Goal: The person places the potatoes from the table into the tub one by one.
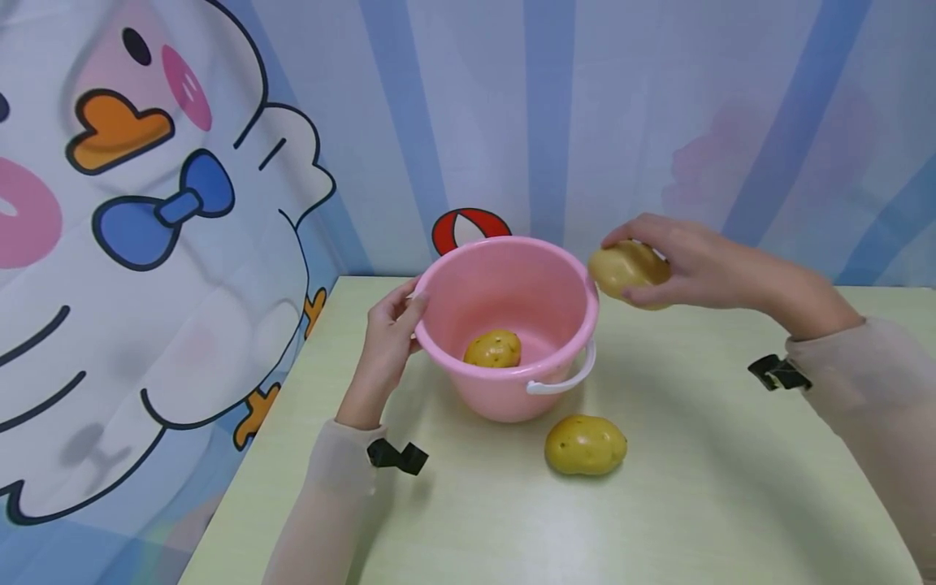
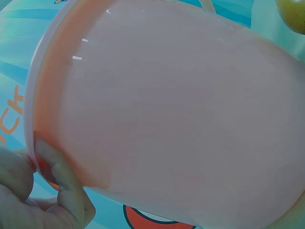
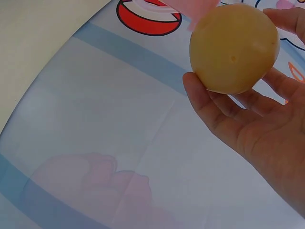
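Right now, one potato (image 1: 613,268) is off the table, just beyond the bucket's right edge at about rim height. The right hand (image 1: 691,264) grips it, thumb on one side and fingers curled along the other. The head view foreshortens the gap, so I cannot tell for certain whether potato and rim touch. The pink bucket (image 1: 504,396) stands upright, and the left hand (image 1: 389,331) pinches its rim on the left, between thumb and fingers. A second potato (image 1: 493,349) lies on the bucket floor; a third (image 1: 585,445) rests on the pale table (image 1: 468,528), in front of the bucket. The white handle (image 1: 566,382) hangs down the near right side. As I judge it, the smooth, rounded skin could slip if the fingers loosened early, dropping the potato outside the wall. A low pass could knock the rim, and a slack left hand would let the bucket tip or slide. Behind is a striped backdrop (image 1: 621,122) with a cartoon bird (image 1: 219,317).
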`<state>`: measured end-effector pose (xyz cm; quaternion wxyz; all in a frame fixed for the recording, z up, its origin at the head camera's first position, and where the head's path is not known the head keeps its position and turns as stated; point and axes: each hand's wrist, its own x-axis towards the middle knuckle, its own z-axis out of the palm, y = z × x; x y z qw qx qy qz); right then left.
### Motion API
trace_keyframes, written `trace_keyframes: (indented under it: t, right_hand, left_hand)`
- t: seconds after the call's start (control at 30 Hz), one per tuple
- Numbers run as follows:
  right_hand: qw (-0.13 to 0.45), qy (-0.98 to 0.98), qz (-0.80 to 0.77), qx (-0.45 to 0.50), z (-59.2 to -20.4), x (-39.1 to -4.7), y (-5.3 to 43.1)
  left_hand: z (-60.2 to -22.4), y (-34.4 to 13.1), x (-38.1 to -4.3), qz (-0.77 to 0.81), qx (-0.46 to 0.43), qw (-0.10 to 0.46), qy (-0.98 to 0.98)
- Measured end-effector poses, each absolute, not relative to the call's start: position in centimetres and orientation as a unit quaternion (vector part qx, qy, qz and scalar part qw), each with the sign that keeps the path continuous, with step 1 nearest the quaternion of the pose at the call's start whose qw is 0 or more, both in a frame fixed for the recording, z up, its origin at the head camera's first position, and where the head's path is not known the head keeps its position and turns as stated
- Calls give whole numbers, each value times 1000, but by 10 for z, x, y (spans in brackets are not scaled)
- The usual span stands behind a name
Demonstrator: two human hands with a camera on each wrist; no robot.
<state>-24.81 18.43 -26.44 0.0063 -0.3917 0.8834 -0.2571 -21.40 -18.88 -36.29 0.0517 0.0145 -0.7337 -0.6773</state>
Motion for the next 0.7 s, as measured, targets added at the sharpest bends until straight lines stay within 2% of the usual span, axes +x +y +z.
trace_keyframes:
  t: [0.7]
  right_hand:
    - [7, 873, -266, -408, -254, -248, 160]
  left_hand:
    - [-362, -190, -213, -681, 5, 49, -730]
